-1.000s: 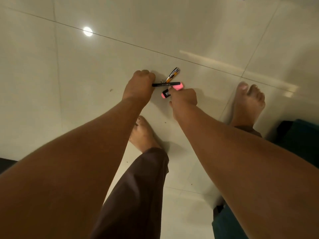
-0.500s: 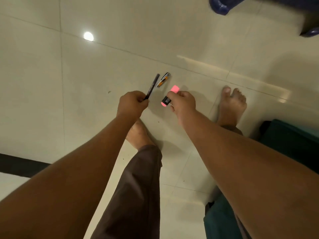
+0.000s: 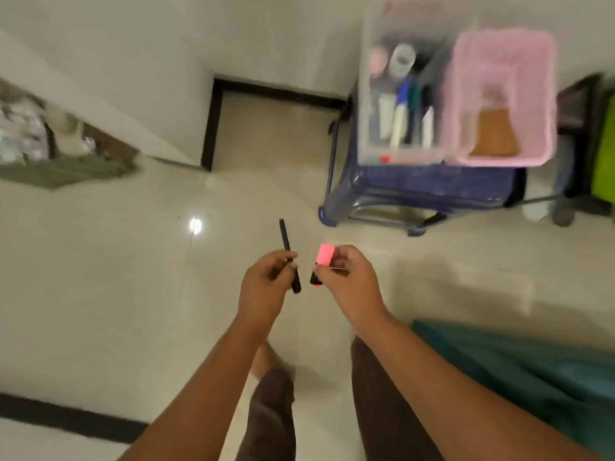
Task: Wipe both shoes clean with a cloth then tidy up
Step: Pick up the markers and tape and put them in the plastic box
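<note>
Pinching is recorded at both grips, which are held side by side above the pale tiled floor [image 3: 100,294]. Left grip [image 3: 266,287]: fingers are curled round a black pen [image 3: 285,241], held near its lower end and tilted, with the long part pointing up and away. Right grip [image 3: 349,281]: thumb and fingers are closed on a pink highlighter [image 3: 324,255], pink end away and dark end toward the person. Pen and highlighter are near each other but apart. Beyond the grips a blue stool [image 3: 416,186] is seen, carrying a clear box [image 3: 367,128] of tubes and bottles and, just beside it on the right, a pink basket [image 3: 542,94]; the contents are blurred. Two rounded shapes [image 3: 534,211], one white and one grey, lie on the floor right of the stool; whether these are the shoes cannot be told. Teal fabric [image 3: 532,377] is noted at lower right. Brown trouser legs [image 3: 273,420] and a bare foot [image 3: 263,357] are seen below the arms.
</note>
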